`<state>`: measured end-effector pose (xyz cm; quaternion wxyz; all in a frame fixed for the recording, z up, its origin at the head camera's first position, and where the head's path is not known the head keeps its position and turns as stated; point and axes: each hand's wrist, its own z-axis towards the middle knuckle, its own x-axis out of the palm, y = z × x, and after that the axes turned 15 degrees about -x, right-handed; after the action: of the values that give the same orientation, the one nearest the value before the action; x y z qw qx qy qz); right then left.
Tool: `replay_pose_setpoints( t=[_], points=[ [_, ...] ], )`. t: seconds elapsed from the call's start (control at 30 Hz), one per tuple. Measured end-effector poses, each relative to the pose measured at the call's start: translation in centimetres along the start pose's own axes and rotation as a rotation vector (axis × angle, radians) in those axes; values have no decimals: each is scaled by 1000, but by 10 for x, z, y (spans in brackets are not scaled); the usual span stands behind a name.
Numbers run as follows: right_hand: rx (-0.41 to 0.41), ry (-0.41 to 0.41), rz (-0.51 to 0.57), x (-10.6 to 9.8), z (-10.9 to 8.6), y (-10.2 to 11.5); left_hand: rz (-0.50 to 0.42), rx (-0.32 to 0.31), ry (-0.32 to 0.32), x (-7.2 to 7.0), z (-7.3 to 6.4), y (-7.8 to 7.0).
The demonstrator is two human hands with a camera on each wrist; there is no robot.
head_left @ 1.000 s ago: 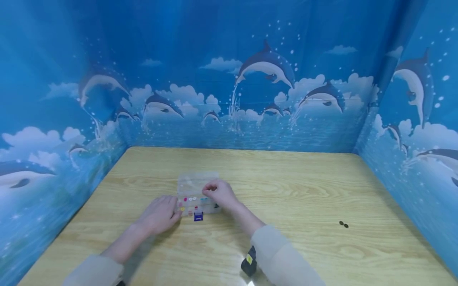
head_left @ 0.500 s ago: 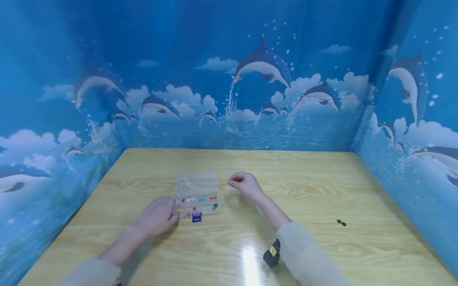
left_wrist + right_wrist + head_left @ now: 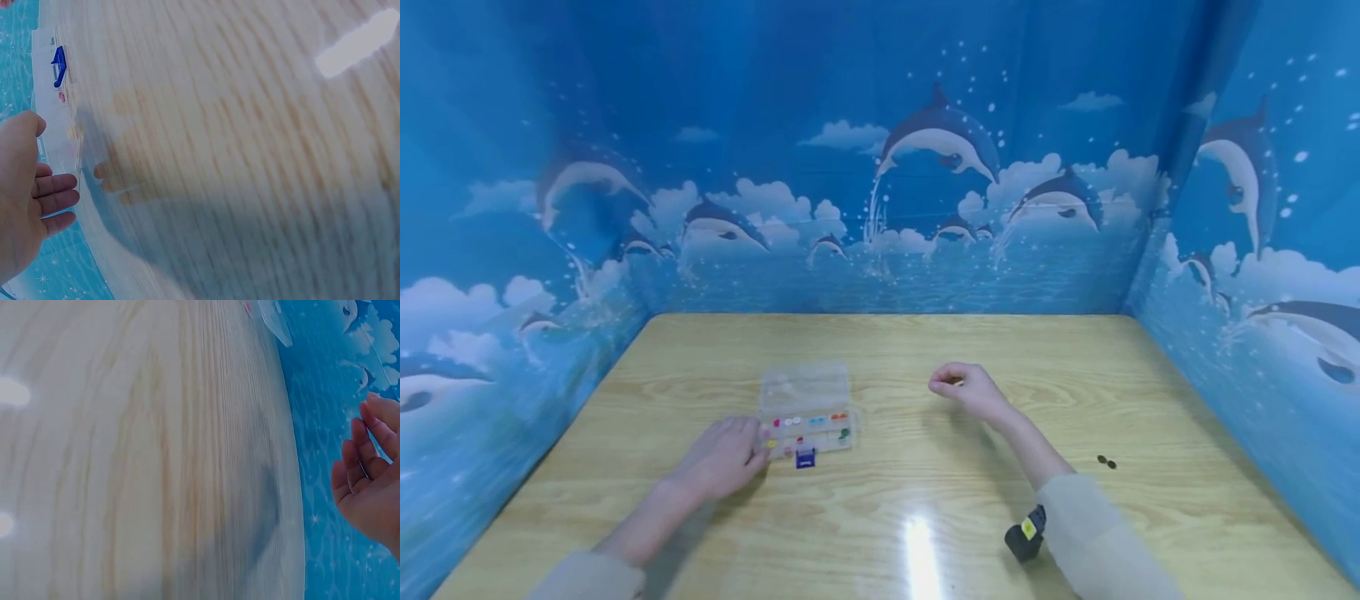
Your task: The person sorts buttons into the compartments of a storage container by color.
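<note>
A clear compartment box [image 3: 820, 440] lies on the table with its see-through lid [image 3: 805, 388] folded back. Small coloured buttons [image 3: 817, 422] sit in its compartments, in red, white, blue, orange, green and yellow. A blue latch [image 3: 806, 458] juts from the front edge. My left hand [image 3: 724, 454] rests at the box's left end, fingers loosely extended; the left wrist view has the thumb and fingers [image 3: 57, 201] beside the box. Well to the right of the box, my right hand [image 3: 973, 392] is above the table, fingers loosely bent, nothing visible between them.
Two dark round buttons [image 3: 1107, 462] lie on the wooden table [image 3: 895, 492] at the right. A dolphin-print curtain [image 3: 880, 158] stands around the back and sides. A black wrist camera [image 3: 1026, 535] hangs from the right sleeve.
My right hand has moved from over the box to the right, uncovering the orange and green buttons. The left hand stays at the box's left end.
</note>
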<state>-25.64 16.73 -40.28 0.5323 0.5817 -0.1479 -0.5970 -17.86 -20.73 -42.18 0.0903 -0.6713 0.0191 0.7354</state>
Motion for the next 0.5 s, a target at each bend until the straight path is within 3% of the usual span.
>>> replay_pose_setpoints(
  t=[0.5],
  points=[
    [67,-53,-56,-53,-37,-24,-4,15,-8,0,-1,-1]
  ],
)
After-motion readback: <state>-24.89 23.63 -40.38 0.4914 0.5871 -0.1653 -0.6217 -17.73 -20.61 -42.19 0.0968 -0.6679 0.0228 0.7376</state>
